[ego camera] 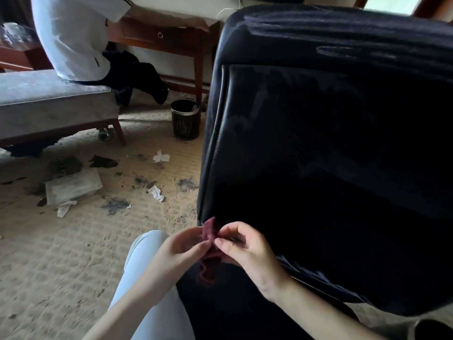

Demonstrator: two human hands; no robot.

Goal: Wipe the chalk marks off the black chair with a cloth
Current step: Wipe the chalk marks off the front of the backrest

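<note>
The black leather chair (331, 155) fills the right side of the view, its back facing me. White chalk marks (331, 28) streak its top edge, and fainter smears show on the upper back panel. A small dark red cloth (209, 253) hangs bunched between my hands, just in front of the chair's lower left corner. My left hand (179, 251) pinches the cloth from the left. My right hand (245, 249) pinches it from the right with thumb and fingers.
A person in a white shirt (73, 38) sits on a grey bench (49, 101) at the left. A black waste bin (185, 119) stands by a wooden desk (166, 38). Crumpled tissues (157, 192), a clear plastic box (73, 186) and dark stains litter the beige carpet.
</note>
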